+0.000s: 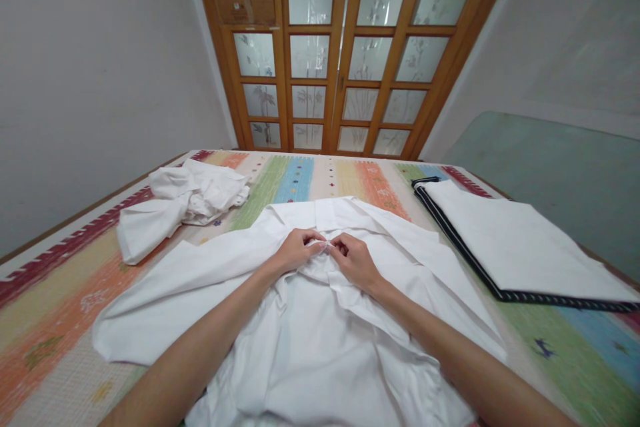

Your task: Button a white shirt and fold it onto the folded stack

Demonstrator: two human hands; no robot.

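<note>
A white shirt-like garment [310,340] lies spread over the table in front of me, with one sleeve [150,307] reaching out to the left. My left hand [301,250] pinches the cloth near the garment's upper middle. Right beside it, my right hand [354,259] pinches the same spot, fingertips almost meeting the left ones. Whether a button or only an edge of cloth sits between the fingertips is too small to tell. Loose folds bunch up just below both hands.
A crumpled white cloth [185,197] lies at the back left. On the right, a folded white cloth [520,237] rests on a dark striped piece [465,260]. The table carries a colourful striped tablecloth [65,320]. Wooden glass-paned doors [335,30] stand beyond, and a pale green panel [555,160] is at right.
</note>
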